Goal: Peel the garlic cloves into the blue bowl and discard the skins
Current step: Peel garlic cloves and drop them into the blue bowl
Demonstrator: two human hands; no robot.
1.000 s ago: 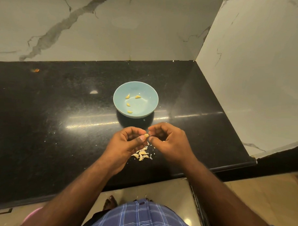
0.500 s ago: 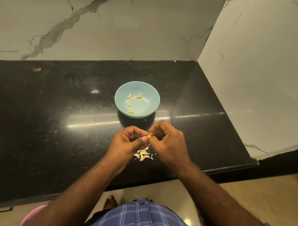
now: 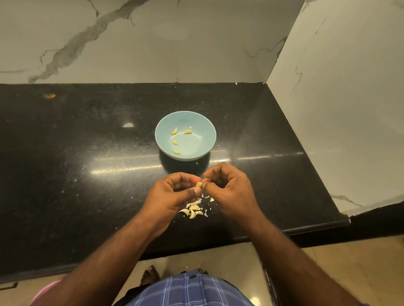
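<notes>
We've got one garlic clove (image 3: 199,184) pinched up off the counter, between both hands, w/ the blue bowl (image 3: 185,135) straight ahead and the pile right under us. Our left hand (image 3: 172,193) does the holding: thumb & curled fingers pinch the clove so it can't roll. Our right hand (image 3: 229,190) comes in from the other side, fingertips curled in and nipping at the clove's end, prob. to catch the skin's edge and tear it off. Whether skin is lifted yet, can't tell; too small.

We work low over the counter (image 3: 58,170) on purpose, we'd guess: flakes drop straight down onto the skin scraps (image 3: 206,204) instead of scattering. The unpeeled cloves (image 3: 193,211) sit just below our hands, near the front edge, so the next one is a short reach. Scraps & cloves are mixed together there, so sorting will be needed at the end.

The bowl stands just beyond our hands, apart from the pile, which keeps skins out of it. Four peeled cloves (image 3: 176,141) lie inside, spread apart. Judging by a handful left in the pile, we're approx. halfway.

Skins not discarded yet. A few stray flecks lie around the counter. A pink object (image 3: 44,292) shows at floor level, bottom left; can't say what it is.
</notes>
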